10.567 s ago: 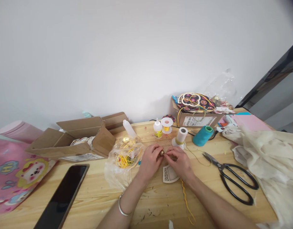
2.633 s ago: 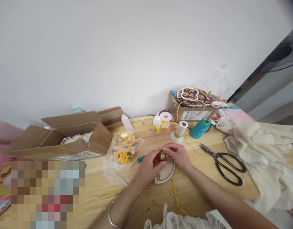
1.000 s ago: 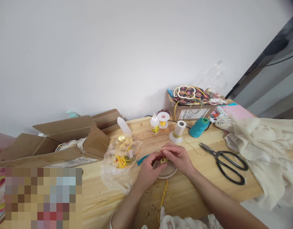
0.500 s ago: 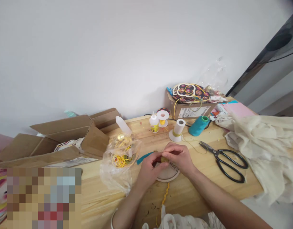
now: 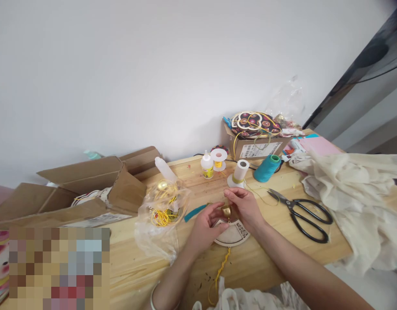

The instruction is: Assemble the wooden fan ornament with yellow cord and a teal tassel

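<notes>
Over the middle of the wooden table, my left hand and my right hand meet, fingers pinched. Between the fingertips sits a small gold bead. Right below it lies a flat round cream-coloured ornament with a lattice edge. A twisted yellow cord runs from the ornament toward the table's front edge. A silver bangle circles my left wrist.
Black scissors lie to the right, beside cream fabric. Behind the hands stand a white spool, a teal thread cone and a glue bottle. A plastic bag of yellow cord and open cardboard boxes sit left.
Both hands have lifted slightly off the ornament with the gold bead raised between the fingertips. The round ornament now shows more fully beneath them.
</notes>
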### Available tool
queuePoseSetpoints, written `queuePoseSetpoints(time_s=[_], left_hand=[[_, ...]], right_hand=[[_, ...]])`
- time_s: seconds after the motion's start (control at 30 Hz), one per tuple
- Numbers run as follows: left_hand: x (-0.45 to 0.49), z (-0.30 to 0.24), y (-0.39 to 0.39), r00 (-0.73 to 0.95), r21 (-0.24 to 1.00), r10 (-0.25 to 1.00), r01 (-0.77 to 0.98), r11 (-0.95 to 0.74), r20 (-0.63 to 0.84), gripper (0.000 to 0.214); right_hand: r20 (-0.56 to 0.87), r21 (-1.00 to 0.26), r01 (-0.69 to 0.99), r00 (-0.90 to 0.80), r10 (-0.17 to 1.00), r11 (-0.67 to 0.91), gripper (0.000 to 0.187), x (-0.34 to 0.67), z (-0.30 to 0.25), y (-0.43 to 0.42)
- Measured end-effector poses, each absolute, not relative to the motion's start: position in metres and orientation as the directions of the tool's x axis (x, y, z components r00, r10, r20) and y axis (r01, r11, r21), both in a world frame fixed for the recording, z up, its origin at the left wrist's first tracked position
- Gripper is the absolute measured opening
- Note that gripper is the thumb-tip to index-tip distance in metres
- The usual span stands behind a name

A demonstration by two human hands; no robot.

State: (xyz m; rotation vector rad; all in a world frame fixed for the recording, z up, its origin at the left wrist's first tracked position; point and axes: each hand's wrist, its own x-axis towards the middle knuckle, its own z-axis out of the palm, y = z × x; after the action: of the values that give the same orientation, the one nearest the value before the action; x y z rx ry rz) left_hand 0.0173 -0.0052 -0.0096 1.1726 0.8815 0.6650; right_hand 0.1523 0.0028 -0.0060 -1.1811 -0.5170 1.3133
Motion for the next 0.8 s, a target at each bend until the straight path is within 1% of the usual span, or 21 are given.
queuePoseSetpoints(time_s=[0.1,0.2,0.27,0.33,0.4,0.5,0.6,0.7,0.8], left_hand=[[0.018,-0.01,-0.006,0.482,0.978,0.856,0.015,0.209,-0.19,0.047],[0.017,-0.007,-0.005,0.428,0.996,0.899,0.03,0.086,-0.091,0.039],[0.014,-0.002,-0.004,0.395,0.998,0.918,0.068,0.001,-0.028,0.033],[0.012,0.002,-0.003,0.389,0.992,0.921,0.113,-0.051,0.003,0.025],[0.01,0.004,-0.001,0.391,0.99,0.92,0.121,-0.071,0.019,0.02],[0.009,0.001,0.001,0.349,0.998,0.937,0.048,-0.046,0.027,0.016],[0.01,-0.004,0.002,0.28,0.999,0.959,-0.021,0.039,-0.032,0.014],[0.01,-0.007,0.002,0.249,0.993,0.962,-0.026,0.119,-0.109,0.015],[0.01,-0.005,0.002,0.239,0.984,0.957,-0.017,0.176,-0.167,0.015]], right_hand=[[-0.277,-0.892,-0.42,0.221,0.935,-0.165,0.018,0.151,-0.004,0.002],[-0.197,-0.938,-0.313,0.127,0.972,-0.149,0.013,0.147,-0.002,0.0],[-0.102,-0.97,-0.228,0.072,0.992,-0.083,0.01,0.145,-0.001,-0.001],[-0.018,-0.984,-0.176,0.04,0.999,-0.011,0.008,0.143,-0.002,-0.002],[0.009,-0.989,-0.15,0.03,1.0,0.013,0.008,0.142,-0.003,-0.002],[0.003,-0.992,-0.126,0.02,1.0,0.005,0.014,0.143,-0.003,-0.003],[0.031,-0.997,-0.077,0.012,0.999,0.032,0.02,0.145,-0.001,-0.002],[0.073,-0.997,-0.016,0.006,0.997,0.073,0.016,0.145,0.0,-0.001],[0.09,-0.996,-0.01,-0.012,0.996,0.09,0.01,0.143,-0.001,-0.001]])
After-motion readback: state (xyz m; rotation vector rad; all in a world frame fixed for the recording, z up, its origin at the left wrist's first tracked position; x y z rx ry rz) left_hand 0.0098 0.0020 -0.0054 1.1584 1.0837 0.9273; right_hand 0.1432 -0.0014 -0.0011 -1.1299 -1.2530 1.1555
